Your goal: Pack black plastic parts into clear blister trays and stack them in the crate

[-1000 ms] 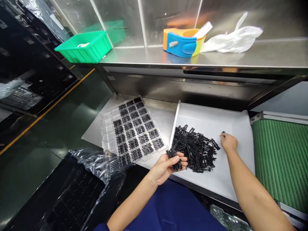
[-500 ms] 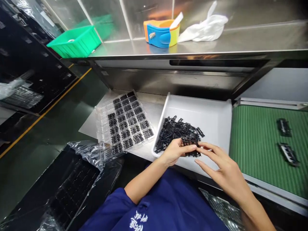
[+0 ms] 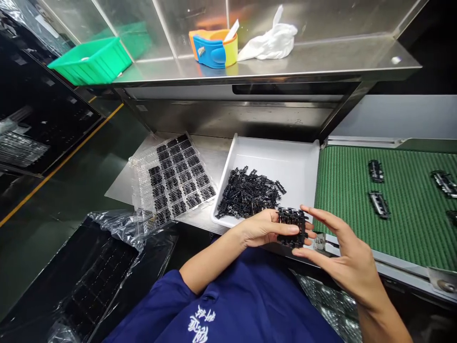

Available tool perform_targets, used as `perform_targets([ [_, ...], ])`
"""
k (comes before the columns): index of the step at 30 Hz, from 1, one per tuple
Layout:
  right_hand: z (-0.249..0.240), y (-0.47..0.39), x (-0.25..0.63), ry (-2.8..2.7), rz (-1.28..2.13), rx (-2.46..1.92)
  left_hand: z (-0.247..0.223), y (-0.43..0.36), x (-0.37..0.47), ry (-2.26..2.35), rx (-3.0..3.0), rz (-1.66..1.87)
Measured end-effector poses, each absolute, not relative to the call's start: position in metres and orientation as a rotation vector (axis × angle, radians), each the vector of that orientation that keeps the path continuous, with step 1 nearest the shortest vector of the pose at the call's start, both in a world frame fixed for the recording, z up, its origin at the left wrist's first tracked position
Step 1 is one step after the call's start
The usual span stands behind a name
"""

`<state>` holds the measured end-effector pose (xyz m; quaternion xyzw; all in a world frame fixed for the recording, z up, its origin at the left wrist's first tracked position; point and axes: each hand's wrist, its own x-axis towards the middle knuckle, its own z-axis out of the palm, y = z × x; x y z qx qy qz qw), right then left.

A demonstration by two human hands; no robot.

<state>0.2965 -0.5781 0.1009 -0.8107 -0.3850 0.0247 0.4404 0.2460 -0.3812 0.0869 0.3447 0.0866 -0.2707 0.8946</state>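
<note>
Nearest to us, a blue sleeve (image 3: pixel 250 305) fills the bottom of the view, and our two hands meet just above it. Our left hand (image 3: pixel 262 228) pinches a small stack of black plastic parts (image 3: pixel 292 227), thumb on top and fingers beneath, clamped firmly on it. Our right hand (image 3: pixel 344 257) comes in from the other side, fingers spread and apart, fingertips (image 3: pixel 310 235) touching the edge of the same stack; it steadies rather than grips. The stack sits at the near edge of the white tray (image 3: pixel 285 157), over the tray's front lip.

Down to the left we see a black crate wrapped in clear film (image 3: pixel 89 281). Just beyond the hands, a loose pile of black parts (image 3: pixel 246 193) lies in the tray. Left of the tray, on the steel tabletop (image 3: pixel 221 162), rests a clear blister sheet (image 3: pixel 174 176) with black parts in its pockets. To the right runs a green belt (image 3: pixel 357 200) carrying separate dark pieces (image 3: pixel 378 204), well apart from one another.

Farther back, on the steel shelf (image 3: pixel 321 59), we have a green bin (image 3: pixel 91 59), a blue and orange tape dispenser (image 3: pixel 212 47) and a crumpled white bag (image 3: pixel 269 40).
</note>
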Motion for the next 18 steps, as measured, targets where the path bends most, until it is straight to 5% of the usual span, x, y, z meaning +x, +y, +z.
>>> perform_targets([
  [7,0.097,-0.59,0.32,-0.997,0.177,-2.053,0.08,-0.39,0.249,0.209,0.672,-0.546],
  [12,0.078,-0.62,0.372,-0.188,-0.349,-2.706,0.076,-0.387,0.249,0.177,0.644,-0.523],
  [18,0.099,-0.618,0.368,-0.229,-0.109,-2.721,0.078,-0.345,0.242,0.192,0.688,-0.471],
])
